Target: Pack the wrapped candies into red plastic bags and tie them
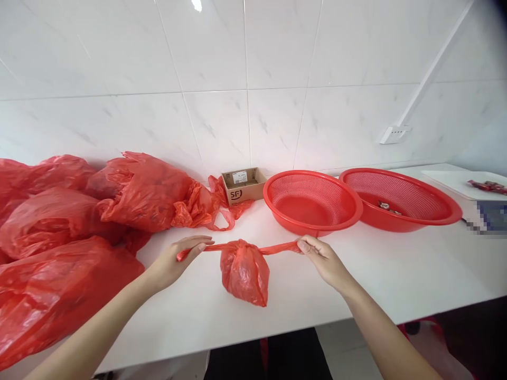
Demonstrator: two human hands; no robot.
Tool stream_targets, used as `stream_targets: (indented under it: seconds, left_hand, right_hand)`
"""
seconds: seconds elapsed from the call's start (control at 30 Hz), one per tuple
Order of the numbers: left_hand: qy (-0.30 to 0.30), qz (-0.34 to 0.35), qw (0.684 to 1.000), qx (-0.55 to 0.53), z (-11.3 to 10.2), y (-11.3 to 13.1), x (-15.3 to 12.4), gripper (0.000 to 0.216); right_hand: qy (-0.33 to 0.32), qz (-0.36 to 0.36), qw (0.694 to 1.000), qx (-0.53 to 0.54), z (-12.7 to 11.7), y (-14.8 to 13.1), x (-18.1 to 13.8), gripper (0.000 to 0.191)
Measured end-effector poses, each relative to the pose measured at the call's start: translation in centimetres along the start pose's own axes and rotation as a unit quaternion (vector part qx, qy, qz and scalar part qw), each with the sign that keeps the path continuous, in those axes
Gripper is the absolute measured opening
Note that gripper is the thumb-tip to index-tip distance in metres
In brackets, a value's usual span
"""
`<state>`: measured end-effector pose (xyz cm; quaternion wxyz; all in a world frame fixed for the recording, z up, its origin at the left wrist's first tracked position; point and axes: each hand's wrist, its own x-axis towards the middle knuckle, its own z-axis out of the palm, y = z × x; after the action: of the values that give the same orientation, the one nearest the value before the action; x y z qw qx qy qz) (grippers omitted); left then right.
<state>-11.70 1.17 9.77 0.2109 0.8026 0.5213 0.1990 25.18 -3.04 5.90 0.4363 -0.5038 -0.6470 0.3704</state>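
Observation:
A small filled red plastic bag (pixel 245 274) is in front of me over the white table, gathered at its neck. Its two handles stretch out sideways, one to each hand. My left hand (pixel 174 261) is closed on the left handle, whose loose end pokes out past the fingers. The right handle is pinched between the thumb and fingers of my right hand (pixel 320 258), just in front of the nearer red basket. What the bag contains cannot be made out through the plastic.
Several large stuffed red bags (pixel 59 285) crowd the left side. Behind stands an open cardboard box (pixel 246 192) by crumpled red bags (pixel 202 203). Two red perforated baskets (pixel 312 228) (pixel 400 224) are at right, the farther holding small wrapped pieces. A white tray (pixel 447 179) lies far right.

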Motion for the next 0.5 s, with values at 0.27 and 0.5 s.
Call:
stream_targets:
  seconds: [0.27, 0.5]
  left_hand:
    - [-0.141, 0.072, 0.987, 0.039, 2.4, 3.4, 1.7, 0.069]
    - [-0.155, 0.194, 0.961, 0.124, 5.3, 4.5, 3.7, 0.034]
  right_hand:
    - [0.150, -0.029, 0.986, -0.069, 4.8, 1.0, -2.3, 0.029]
    - [0.058, -0.077, 0.977, -0.192, 10.1, 0.1, -4.8, 0.009]
